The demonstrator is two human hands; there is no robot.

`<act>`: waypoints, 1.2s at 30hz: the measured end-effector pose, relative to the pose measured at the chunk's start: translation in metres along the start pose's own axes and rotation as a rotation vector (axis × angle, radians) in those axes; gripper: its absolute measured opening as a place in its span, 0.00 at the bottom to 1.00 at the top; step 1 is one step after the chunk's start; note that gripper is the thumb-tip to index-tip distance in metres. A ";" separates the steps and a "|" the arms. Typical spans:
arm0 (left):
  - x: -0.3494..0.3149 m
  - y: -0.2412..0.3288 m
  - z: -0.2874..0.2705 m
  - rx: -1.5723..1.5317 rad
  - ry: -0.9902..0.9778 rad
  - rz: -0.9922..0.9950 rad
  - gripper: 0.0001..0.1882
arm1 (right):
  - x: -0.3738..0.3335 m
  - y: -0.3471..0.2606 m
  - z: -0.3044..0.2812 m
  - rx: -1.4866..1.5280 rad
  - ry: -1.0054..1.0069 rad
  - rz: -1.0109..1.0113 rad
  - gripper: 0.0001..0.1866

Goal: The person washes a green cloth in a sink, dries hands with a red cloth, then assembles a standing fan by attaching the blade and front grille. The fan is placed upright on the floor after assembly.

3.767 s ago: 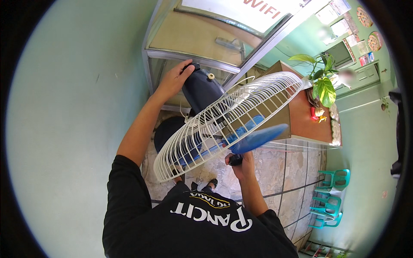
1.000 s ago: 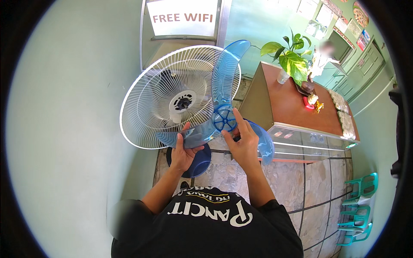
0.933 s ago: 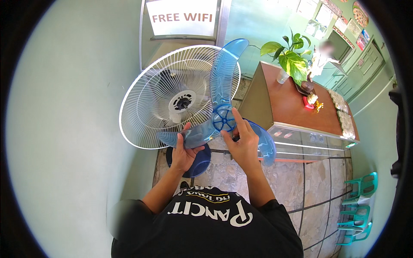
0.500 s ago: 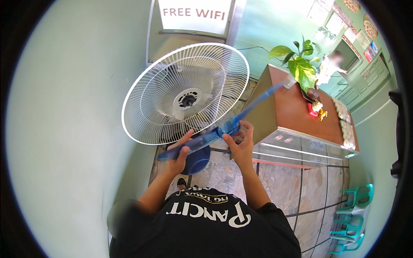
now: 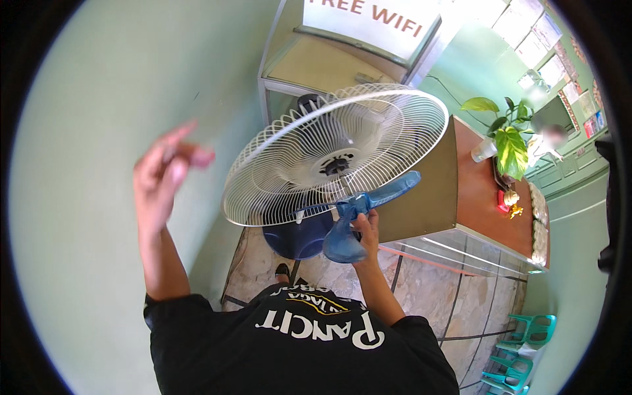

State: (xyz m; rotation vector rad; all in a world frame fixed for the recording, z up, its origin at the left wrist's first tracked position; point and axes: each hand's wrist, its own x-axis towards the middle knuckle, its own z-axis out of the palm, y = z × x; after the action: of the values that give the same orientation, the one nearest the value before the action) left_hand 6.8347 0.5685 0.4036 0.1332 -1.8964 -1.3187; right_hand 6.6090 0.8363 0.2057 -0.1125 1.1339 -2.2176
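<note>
My right hand (image 5: 368, 238) grips a translucent blue fan blade (image 5: 345, 242) by its hub, with its thumb and fingers around the near side. The blade is just in front of the white wire rear grille (image 5: 276, 158) of a stand fan, below and close to the dark motor shaft (image 5: 337, 166). From this view I cannot tell whether hub and shaft touch. My left hand (image 5: 155, 178) is raised by the wall, left of the grille. Its fingers are bent, apart and slightly blurred, with nothing seen in them. Beneath the grille is the fan's dark blue base (image 5: 299, 238).
A brown-topped counter (image 5: 484, 204) stands at the right with a potted plant (image 5: 510, 148) and small figurines (image 5: 510, 201). Behind the fan is a cabinet (image 5: 322, 62). A green wall (image 5: 99, 276) borders the left. Green plastic chairs (image 5: 530, 332) stand lower right; another person (image 5: 546, 141) is far off.
My left hand has let go of the fan blade and moved up and left. My right hand has turned the blade and brought it nearer the shaft. The view has swung, and the grille appears tilted.
</note>
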 end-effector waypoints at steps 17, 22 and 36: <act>0.160 -0.257 0.113 0.046 -0.303 -0.295 0.31 | 0.005 -0.011 0.038 -0.117 0.153 0.038 0.29; 0.168 -0.251 0.117 0.101 -0.254 -0.297 0.35 | 0.005 -0.022 0.058 -0.117 0.282 0.084 0.28; 0.167 -0.248 0.114 0.170 -0.332 -0.331 0.36 | 0.034 -0.026 0.068 -0.197 0.160 0.141 0.37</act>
State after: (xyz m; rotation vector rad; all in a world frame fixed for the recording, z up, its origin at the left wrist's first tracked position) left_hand 6.5631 0.4585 0.2756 0.3460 -2.3461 -1.4637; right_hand 6.5925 0.7808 0.2608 0.0628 1.4028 -2.0154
